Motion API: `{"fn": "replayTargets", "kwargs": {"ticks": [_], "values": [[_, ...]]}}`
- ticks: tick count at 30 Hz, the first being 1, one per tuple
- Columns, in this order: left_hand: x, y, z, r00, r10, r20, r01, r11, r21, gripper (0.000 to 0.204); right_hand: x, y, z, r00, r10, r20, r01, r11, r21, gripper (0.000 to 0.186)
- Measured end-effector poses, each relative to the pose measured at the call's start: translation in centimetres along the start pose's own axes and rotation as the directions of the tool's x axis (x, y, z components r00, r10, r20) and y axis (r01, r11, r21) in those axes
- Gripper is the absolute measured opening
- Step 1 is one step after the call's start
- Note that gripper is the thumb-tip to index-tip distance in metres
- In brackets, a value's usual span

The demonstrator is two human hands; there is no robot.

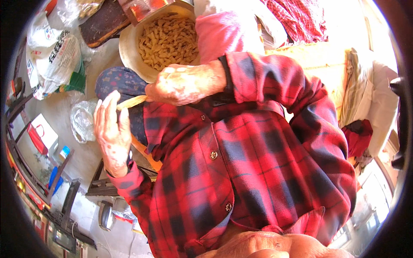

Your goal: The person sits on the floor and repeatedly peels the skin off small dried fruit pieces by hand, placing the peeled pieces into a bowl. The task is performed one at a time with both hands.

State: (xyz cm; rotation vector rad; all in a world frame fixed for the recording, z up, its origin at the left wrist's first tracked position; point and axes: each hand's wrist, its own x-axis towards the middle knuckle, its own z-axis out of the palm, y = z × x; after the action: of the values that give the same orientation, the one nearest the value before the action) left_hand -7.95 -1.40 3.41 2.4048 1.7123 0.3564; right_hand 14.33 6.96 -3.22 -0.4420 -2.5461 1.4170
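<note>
A pale yellow strip (132, 102), dough-like in look, stretches between my two hands. My left hand (111, 133) pinches its left end between thumb and fingers, with the other fingers fairly straight. The right hand (185, 84) is closed around the other end, its back toward the view, so its fingertips are hidden. Just beyond the right hand stands a white basin (128, 51), holding many short, twisted, yellowish-brown pieces (167, 41).
White plastic bags (56, 60) sit at the far left, near a dark wooden board (105, 23). A crumpled clear bag (82, 121) lies beside my left hand. Pink cloth (219, 32) is right of the basin. A yellowish wooden surface (322, 62) stands at the right.
</note>
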Motion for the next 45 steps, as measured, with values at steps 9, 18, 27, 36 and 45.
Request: {"fn": "replayTargets", "kwargs": {"ticks": [9,18,27,36,45], "values": [[-0.1,3.9,5.4,0.951,0.228,0.21,-0.168,0.949,-0.266,0.013,-4.3,5.7,4.3,0.821,-0.567,-0.066,0.54,0.81,-0.229,0.015],[-2.2,0.6,-3.3,0.869,-0.128,0.478,0.384,0.785,-0.487,0.016,-2.6,0.1,1.9,0.914,-0.318,-0.25,0.363,0.919,0.156,0.034],[-0.4,2.7,-1.6,0.672,-0.567,-0.477,0.192,0.755,-0.627,0.036,3.5,-3.8,-0.5,0.704,-0.417,-0.574,0.537,0.842,0.047,0.03],[3.8,5.4,2.9,0.983,-0.013,-0.183,-0.057,0.927,-0.37,0.03,0.2,2.7,2.0,0.752,-0.312,-0.581,0.4,0.916,0.025,0.023],[3.8,4.6,6.1,0.975,0.144,-0.167,-0.161,0.982,-0.096,0.029,-3.5,1.6,-0.5,0.862,-0.124,-0.492,0.291,0.915,0.279,0.028]]}}
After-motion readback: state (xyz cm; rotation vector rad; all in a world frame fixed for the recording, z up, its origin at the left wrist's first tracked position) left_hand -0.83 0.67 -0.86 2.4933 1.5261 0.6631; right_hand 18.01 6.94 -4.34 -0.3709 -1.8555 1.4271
